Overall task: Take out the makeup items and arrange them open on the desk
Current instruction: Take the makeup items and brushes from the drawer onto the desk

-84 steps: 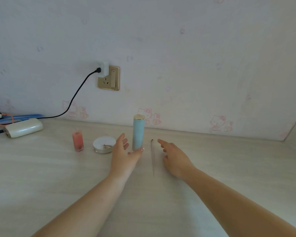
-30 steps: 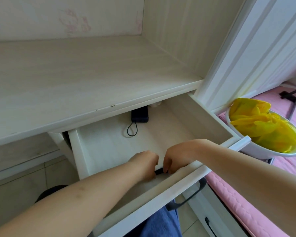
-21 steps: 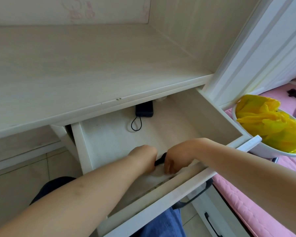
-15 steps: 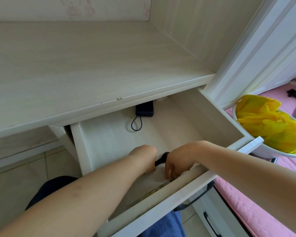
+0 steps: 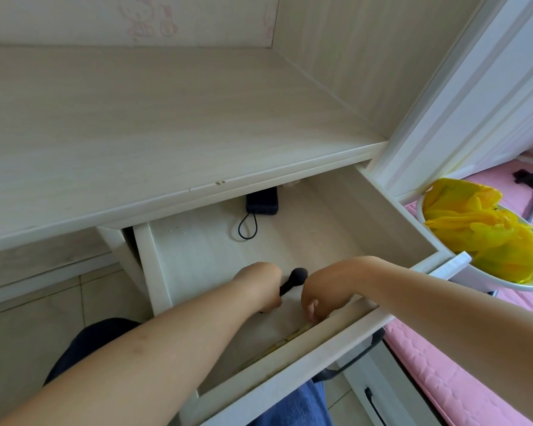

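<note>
black brush (image 5: 293,281) in left hand (image 5: 260,282)

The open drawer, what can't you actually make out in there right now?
- Black brush, head view: only the dark tip and some handle show; the rest is hidden by the left hand.
- Right hand: its fingers curl down by the drawer front, so whether they hold anything cannot be told.
- Dark device with a cord loop: its back is hidden under the desk edge.
- Thin yellowish item along the front wall: too indistinct to identify.

A home bedroom: cartoon wallpaper (image 5: 148,21), pale desk (image 5: 166,118), pink mattress (image 5: 462,379).
</note>
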Motion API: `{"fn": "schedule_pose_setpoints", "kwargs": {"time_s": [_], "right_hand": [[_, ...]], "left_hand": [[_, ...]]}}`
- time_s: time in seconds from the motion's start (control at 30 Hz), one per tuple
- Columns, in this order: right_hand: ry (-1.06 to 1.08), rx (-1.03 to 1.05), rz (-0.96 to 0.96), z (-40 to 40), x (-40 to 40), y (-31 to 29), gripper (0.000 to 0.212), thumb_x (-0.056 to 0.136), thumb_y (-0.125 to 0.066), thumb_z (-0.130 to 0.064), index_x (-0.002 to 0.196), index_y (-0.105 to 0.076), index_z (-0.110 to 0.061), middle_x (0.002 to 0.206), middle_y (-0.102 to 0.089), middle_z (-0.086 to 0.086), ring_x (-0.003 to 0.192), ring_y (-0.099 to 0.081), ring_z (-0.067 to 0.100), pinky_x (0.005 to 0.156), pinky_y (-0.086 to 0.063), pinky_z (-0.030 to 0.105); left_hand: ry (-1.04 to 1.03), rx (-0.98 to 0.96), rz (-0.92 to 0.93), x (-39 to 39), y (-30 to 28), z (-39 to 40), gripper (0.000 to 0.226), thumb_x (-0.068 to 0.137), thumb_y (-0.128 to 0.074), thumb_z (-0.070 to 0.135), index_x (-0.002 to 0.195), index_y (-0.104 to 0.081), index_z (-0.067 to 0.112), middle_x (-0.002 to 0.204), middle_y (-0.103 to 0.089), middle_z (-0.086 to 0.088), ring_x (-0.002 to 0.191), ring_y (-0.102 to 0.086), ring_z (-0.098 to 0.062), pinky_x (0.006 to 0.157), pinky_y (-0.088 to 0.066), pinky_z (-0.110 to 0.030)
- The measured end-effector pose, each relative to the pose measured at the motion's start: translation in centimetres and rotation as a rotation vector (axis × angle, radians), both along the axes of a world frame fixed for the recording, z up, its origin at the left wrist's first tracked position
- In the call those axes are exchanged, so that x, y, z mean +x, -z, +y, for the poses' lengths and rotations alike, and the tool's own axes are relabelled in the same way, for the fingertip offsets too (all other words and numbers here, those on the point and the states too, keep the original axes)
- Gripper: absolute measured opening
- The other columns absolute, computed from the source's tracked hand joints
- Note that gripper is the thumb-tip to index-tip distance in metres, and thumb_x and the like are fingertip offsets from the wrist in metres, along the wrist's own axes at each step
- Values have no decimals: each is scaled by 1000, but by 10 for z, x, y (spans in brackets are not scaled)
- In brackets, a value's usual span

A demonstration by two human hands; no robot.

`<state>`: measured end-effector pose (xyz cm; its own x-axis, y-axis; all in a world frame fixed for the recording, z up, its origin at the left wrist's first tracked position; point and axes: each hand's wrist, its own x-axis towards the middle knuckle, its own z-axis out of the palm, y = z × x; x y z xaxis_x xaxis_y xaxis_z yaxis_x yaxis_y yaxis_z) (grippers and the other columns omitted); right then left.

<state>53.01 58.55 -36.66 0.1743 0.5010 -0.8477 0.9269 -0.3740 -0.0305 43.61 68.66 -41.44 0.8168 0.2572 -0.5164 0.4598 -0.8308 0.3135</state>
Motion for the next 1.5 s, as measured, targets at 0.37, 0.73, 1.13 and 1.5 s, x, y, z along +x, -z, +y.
{"fn": "schedule_pose_setpoints", "kwargs": {"time_s": [0.37, 0.73, 1.13, 1.5], "right_hand": [[261, 460, 160, -41, 31, -84, 17, 87, -62, -23, 89, -67, -39, 89, -70, -21, 85, -62, -7, 79, -40, 10], [604, 1027, 546, 10, 17, -120, 15, 85, -61, 1, 88, -67, -13, 80, -75, -3, 77, -69, 7, 70, -53, 18], [899, 1098, 762, 192, -38, -134, 10, 86, -66, -21, 89, -67, -11, 67, -66, -4, 76, -70, 9, 70, -54, 23], [1025, 1035, 770, 326, -81, -103, 13, 85, -65, -12, 72, -63, -9, 60, -59, 2, 60, -62, 15, 56, -49, 27]], "left_hand": [[-253, -590, -406, -24, -73, 25, 5, 84, -66, 21, 88, -62, 21, 86, -67, 5, 79, -66, -12, 67, -53, -23], [-515, -809, -855, -63, -168, 94, 16, 87, -63, 6, 103, -61, 3, 95, -62, -8, 82, -66, -13, 70, -59, -25], [-836, -455, -1087, -130, -168, 232, 10, 84, -66, 7, 86, -61, 16, 89, -67, -5, 81, -67, -18, 77, -59, -36], [-983, -178, -1127, -142, -142, 327, 9, 84, -66, 14, 87, -60, 19, 83, -65, 8, 85, -64, -17, 84, -51, -35]]}}
